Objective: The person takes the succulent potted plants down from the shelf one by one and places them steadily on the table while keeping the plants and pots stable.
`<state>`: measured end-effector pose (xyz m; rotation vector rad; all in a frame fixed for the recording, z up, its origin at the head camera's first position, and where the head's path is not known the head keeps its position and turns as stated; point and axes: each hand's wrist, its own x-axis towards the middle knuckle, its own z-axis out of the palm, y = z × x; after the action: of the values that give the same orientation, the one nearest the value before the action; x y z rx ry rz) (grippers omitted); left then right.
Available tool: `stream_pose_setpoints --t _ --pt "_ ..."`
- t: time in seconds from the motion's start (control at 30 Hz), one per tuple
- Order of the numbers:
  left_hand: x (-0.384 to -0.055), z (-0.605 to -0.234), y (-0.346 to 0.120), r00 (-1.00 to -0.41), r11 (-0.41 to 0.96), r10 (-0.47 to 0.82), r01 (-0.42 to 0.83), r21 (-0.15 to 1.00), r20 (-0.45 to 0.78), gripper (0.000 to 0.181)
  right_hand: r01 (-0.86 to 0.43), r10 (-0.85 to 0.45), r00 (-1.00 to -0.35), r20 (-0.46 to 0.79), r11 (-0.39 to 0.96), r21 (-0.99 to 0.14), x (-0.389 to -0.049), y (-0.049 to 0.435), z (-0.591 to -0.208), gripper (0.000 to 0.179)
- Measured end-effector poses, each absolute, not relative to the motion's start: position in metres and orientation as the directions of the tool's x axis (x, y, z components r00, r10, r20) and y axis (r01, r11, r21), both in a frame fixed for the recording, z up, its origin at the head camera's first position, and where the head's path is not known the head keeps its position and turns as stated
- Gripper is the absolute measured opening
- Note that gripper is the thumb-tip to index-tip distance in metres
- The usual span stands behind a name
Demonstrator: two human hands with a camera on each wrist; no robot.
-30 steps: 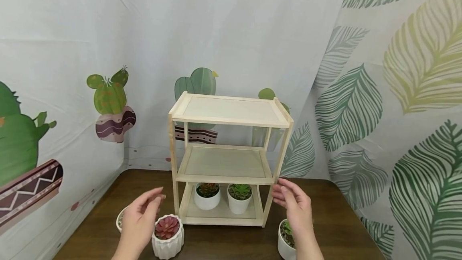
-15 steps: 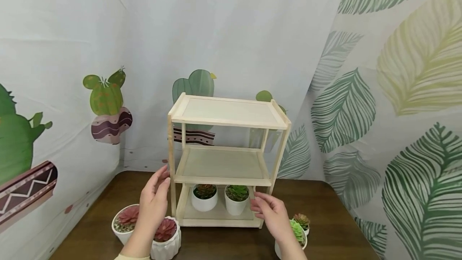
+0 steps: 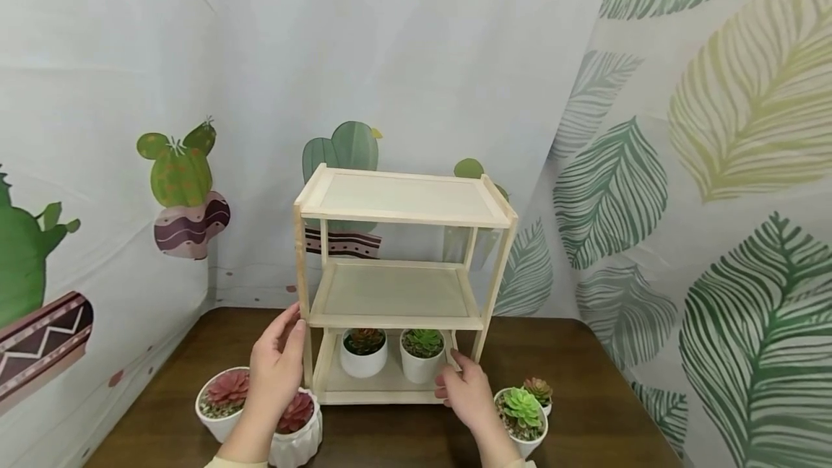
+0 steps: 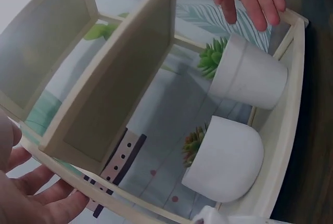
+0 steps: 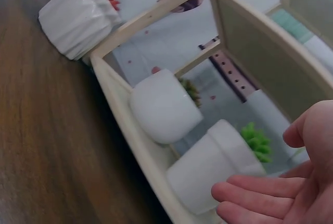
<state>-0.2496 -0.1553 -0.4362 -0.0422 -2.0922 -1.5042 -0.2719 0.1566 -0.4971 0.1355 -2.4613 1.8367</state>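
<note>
A light wooden three-tier shelf (image 3: pixel 396 321) stands on the table. My left hand (image 3: pixel 276 363) is at its left front post, fingers extended along the outer side in the left wrist view. On the bottom tier sit two white pots: a rounded one (image 3: pixel 364 363) with an orange-green succulent, and a tapered one (image 3: pixel 422 368) with a green succulent. My right hand (image 3: pixel 466 390) is right beside the tapered pot, at the shelf's lower right corner. In the right wrist view its fingers (image 5: pixel 260 195) are loosely extended, overlapping that pot, with nothing gripped.
Left of the shelf stand a white bowl-shaped pot (image 3: pixel 214 421) with a red succulent and a ribbed white pot (image 3: pixel 299 446), partly behind my left forearm. Right of my right hand are a pot with a bright green succulent (image 3: pixel 522 410) and a smaller reddish one (image 3: pixel 539 390). Printed curtains hang behind.
My left hand has moved up and right to the shelf's left post. My right hand has moved left and down from the right post to beside the tapered pot.
</note>
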Motion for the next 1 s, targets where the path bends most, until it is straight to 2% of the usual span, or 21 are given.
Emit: stream_pose_setpoints --t 0.3,0.73,1.0 --pt "-0.247 -0.443 -0.157 -0.876 0.293 -0.276 0.316 0.903 0.396 0.047 -0.075 -0.003 -0.997 0.076 0.206 -0.976 -0.288 0.142 -0.517 0.064" --pt "-0.249 -0.448 -0.155 -0.842 0.365 -0.297 0.335 0.869 0.450 0.044 -0.021 0.055 -0.998 0.026 0.096 -0.995 -0.302 0.128 -0.523 0.064" --pt "-0.247 -0.446 -0.154 -0.846 0.368 -0.291 0.332 0.869 0.447 0.044 -0.029 0.182 -0.982 0.051 0.120 -0.992 -0.306 0.121 -0.519 0.059"
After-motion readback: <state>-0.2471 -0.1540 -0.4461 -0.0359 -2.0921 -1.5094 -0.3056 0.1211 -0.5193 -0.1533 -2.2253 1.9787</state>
